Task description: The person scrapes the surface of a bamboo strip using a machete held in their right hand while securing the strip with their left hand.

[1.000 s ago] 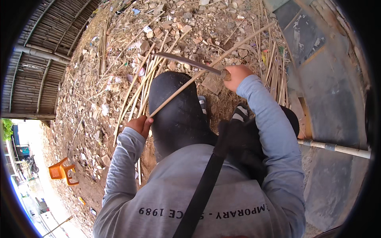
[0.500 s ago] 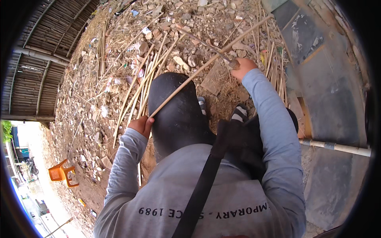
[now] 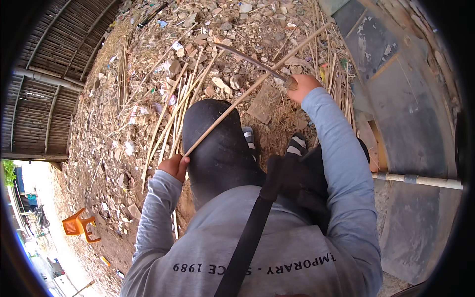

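Note:
My left hand [image 3: 174, 167] is closed round the near end of a long bamboo strip [image 3: 217, 120]. The strip slants across my left knee and rises to the far right over the rubble. In my right hand [image 3: 304, 88] is the wooden handle of a long machete [image 3: 251, 59], its dark, slightly curved blade pointing to the far left. The blade crosses the strip just left of my right hand, apparently against it. Several pale split strips [image 3: 173, 116] lie on the ground beyond my left knee.
Stony ground [image 3: 118, 163] with rubble and litter surrounds me. More strips [image 3: 341, 91] lie at the right, by dark sheets [image 3: 410, 109] and a white pole [image 3: 420, 181]. An orange plastic chair [image 3: 76, 225] stands at the left, below a bamboo-slat structure [image 3: 34, 114].
The machete's blade has turned slightly, its tip sitting a little nearer and further left. Both hands keep their hold, and the strip lies at nearly the same slant.

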Tool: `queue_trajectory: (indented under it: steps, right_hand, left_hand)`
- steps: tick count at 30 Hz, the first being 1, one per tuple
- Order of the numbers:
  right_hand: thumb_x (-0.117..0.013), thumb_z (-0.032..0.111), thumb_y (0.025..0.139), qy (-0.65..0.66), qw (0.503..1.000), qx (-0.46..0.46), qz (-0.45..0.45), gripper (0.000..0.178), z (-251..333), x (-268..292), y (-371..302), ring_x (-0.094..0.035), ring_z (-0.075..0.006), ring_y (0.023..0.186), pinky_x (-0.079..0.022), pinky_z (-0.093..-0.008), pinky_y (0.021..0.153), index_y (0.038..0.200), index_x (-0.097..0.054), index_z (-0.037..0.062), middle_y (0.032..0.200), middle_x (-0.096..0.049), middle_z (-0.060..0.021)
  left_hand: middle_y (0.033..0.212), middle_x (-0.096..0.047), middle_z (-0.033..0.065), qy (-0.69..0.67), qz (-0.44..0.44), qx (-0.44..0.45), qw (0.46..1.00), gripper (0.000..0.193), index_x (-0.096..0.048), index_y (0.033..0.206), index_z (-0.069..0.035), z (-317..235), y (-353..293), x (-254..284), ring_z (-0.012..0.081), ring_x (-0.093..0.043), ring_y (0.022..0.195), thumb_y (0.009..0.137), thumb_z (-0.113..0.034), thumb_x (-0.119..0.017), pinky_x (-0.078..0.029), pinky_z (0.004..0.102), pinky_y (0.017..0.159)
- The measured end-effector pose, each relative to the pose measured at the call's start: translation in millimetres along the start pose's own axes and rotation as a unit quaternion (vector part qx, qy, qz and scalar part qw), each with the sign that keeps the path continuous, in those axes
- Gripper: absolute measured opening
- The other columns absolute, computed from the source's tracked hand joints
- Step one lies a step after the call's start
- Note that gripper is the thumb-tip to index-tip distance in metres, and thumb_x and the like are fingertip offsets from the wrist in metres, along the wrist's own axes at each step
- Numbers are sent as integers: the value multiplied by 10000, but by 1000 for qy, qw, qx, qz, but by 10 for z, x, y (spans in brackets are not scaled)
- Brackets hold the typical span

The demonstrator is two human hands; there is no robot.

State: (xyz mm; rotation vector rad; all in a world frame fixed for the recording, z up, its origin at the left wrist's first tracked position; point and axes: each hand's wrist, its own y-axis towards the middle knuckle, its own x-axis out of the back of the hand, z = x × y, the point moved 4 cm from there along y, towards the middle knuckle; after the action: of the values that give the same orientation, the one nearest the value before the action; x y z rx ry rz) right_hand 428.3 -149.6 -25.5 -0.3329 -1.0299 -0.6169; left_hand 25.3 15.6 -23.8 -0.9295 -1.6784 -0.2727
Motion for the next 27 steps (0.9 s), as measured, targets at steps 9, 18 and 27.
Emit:
queue_trajectory:
  steps: [9, 18, 27]
  right_hand:
    - [-650, 217, 716, -27, 993, 34, 108, 233, 143, -124, -10, -635, -343, 764, -503, -421, 716, 902, -645, 76, 805, -661, -155]
    - [-666, 222, 702, -72, 991, 65, 89, 253, 329, 69, -181, -635, -366, 793, -512, -436, 725, 911, -633, 84, 795, -650, -167]
    - [-660, 257, 715, -10, 999, -21, 38, 289, -137, 142, 0, -639, -352, 855, -505, -436, 773, 971, -661, 123, 869, -665, -165]
  left_hand:
    - [657, -563, 260, -7, -14, -12, 1000, 476, -551, 785, -16, 106, 30, -81, 473, -567, 686, 943, -454, -451, -434, 513, 617]
    - [684, -590, 256, 28, -8, -25, 999, 483, -585, 831, -30, 178, 41, -76, 472, -585, 691, 951, -471, -430, -452, 518, 622]
    - [653, -574, 251, 28, -23, -14, 999, 507, -575, 784, -21, 146, 39, -83, 470, -578, 675, 945, -479, -430, -445, 511, 604]
